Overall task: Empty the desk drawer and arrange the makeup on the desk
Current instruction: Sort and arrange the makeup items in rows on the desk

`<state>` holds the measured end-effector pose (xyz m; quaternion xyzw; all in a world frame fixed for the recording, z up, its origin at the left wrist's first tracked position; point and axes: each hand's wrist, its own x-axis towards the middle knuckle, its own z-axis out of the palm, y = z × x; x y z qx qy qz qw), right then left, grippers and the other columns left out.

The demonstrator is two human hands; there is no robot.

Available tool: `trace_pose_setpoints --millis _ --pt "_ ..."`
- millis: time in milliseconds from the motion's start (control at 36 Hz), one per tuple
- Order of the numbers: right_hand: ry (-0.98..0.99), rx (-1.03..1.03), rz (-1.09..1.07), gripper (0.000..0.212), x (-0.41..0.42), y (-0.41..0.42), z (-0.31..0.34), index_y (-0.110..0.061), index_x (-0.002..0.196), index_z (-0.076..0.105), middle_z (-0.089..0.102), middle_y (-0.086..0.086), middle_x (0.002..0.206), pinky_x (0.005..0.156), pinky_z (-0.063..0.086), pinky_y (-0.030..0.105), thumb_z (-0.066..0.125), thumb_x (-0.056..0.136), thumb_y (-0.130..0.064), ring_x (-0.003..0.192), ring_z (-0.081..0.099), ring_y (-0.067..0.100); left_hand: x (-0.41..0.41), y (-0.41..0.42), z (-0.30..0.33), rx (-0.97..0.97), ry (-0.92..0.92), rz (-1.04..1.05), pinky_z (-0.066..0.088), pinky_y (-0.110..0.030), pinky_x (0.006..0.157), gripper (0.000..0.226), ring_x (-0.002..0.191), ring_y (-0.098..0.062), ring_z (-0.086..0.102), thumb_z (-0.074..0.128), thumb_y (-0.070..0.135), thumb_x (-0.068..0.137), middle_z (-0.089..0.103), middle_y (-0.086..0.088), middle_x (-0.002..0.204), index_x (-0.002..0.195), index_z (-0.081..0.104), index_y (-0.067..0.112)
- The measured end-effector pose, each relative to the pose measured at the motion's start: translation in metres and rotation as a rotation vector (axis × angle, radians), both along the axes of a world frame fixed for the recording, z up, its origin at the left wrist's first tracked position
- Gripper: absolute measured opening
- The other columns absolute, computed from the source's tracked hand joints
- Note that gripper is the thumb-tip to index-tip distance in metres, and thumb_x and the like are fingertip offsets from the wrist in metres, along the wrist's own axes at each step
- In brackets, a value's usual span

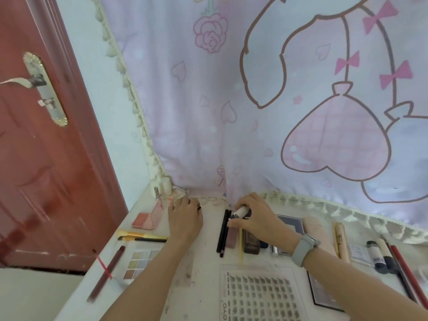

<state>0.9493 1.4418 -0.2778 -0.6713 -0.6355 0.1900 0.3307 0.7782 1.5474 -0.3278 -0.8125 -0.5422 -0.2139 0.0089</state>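
Note:
Makeup lies spread over the white desk. My right hand, with a grey watch on its wrist, grips a small white tube with dark print above two black pencils and a brown case at the desk's back. My left hand rests palm down on the desk near the curtain hem, its fingers loosely curled around a small dark item. An open pink blush compact sits to its left. The drawer is out of view.
Two yellow-handled brushes, a dark red pencil and an eyeshadow palette lie at left. A false-lash sheet lies in front. Beige tubes, dark bottles and red pencils lie at right. A pink cartoon curtain hangs behind; a red door stands at left.

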Motion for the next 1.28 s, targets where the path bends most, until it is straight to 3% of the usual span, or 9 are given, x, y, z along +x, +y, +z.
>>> trace_pose_setpoints --millis 111,194,333,444,583,694,1000,1139,1278 --pt "0.157 -0.007 -0.037 0.006 0.003 -0.001 0.005 -0.022 0.083 0.061 0.059 -0.006 0.081 0.062 0.040 0.012 0.063 0.087 -0.025 0.071 0.052 0.007 0.003 -0.024 0.020 -0.213 -0.475 -0.221 0.040 -0.017 0.073 0.016 0.084 -0.013 0.057 0.050 0.022 0.093 0.064 0.003 0.097 0.100 0.065 0.019" --pt "0.276 -0.018 -0.067 0.008 0.003 -0.005 0.004 -0.024 0.083 0.062 0.061 -0.006 0.080 0.061 0.042 0.011 0.060 0.089 -0.020 0.069 0.054 0.006 -0.001 -0.050 0.033 -0.365 -0.667 -0.357 0.041 -0.006 0.071 0.017 0.083 -0.003 0.059 0.052 0.026 0.094 0.063 0.019 0.092 0.091 0.059 0.041" --pt "0.770 -0.075 -0.098 0.007 -0.009 -0.015 0.004 -0.008 0.084 0.060 0.060 0.004 0.071 0.053 0.048 0.019 0.067 0.084 -0.011 0.054 0.055 0.010 -0.013 -0.080 0.032 -0.363 -0.596 -0.469 0.047 -0.013 0.070 0.025 0.084 0.005 0.056 0.061 0.032 0.088 0.060 0.019 0.099 0.104 0.051 0.049" --pt "0.953 -0.131 -0.049 0.016 -0.025 -0.025 0.013 -0.003 0.086 0.058 0.056 0.012 0.075 0.050 0.044 0.021 0.065 0.086 -0.018 0.050 0.051 0.012 -0.014 -0.093 0.034 -0.189 -0.467 -0.401 0.046 -0.021 0.069 0.024 0.076 -0.004 0.053 0.059 0.033 0.090 0.056 0.014 0.087 0.113 0.058 0.026" --pt "0.765 -0.196 -0.146 0.036 -0.037 -0.034 0.021 -0.006 0.089 0.054 0.047 0.003 0.057 0.042 0.035 0.021 0.052 0.092 -0.042 0.043 0.040 0.013 -0.023 -0.106 0.042 0.012 -0.295 -0.373 0.041 -0.029 0.060 0.026 0.071 -0.015 0.051 0.047 0.032 0.096 0.054 0.004 0.095 0.112 0.054 0.013" --pt "0.652 -0.158 -0.167 0.031 -0.045 -0.038 0.020 -0.009 0.082 0.046 0.030 0.000 0.051 0.035 0.024 0.018 0.044 0.097 -0.036 0.034 0.025 0.009 -0.028 -0.119 0.044 0.097 -0.188 -0.375 0.029 -0.028 0.054 0.033 0.060 -0.019 0.041 0.033 0.032 0.099 0.051 -0.005 0.086 0.099 0.053 0.006" --pt "0.484 0.200 -0.149 0.018 -0.067 -0.060 0.022 -0.011 0.082 0.047 0.044 0.001 0.063 0.041 0.029 0.013 0.038 0.096 -0.007 0.042 0.035 0.003 -0.033 -0.132 0.038 -0.091 -0.402 -0.411 0.026 -0.022 0.051 0.034 0.053 -0.008 0.033 0.013 0.047 0.092 0.036 0.010 0.063 0.077 0.036 0.026" --pt "0.235 0.338 0.024 0.012 -0.070 -0.070 0.020 -0.019 0.095 0.045 0.038 -0.003 0.052 0.041 0.026 0.017 0.037 0.098 -0.010 0.040 0.032 0.007 -0.033 -0.136 0.035 -0.442 -0.824 -0.298 0.030 -0.016 0.053 0.047 0.050 -0.004 0.037 0.023 0.042 0.099 0.043 0.008 0.058 0.062 0.043 0.021" --pt "0.132 0.217 0.254 0.042 -0.061 -0.072 0.017 -0.038 0.116 0.036 0.044 -0.004 0.087 0.060 0.036 0.014 0.040 0.095 -0.002 0.059 0.039 0.005 -0.049 -0.127 0.032 -0.446 -0.746 -0.297 0.031 -0.018 0.054 0.046 0.050 0.000 0.041 0.026 0.040 0.099 0.044 0.010 0.057 0.062 0.045 0.022"
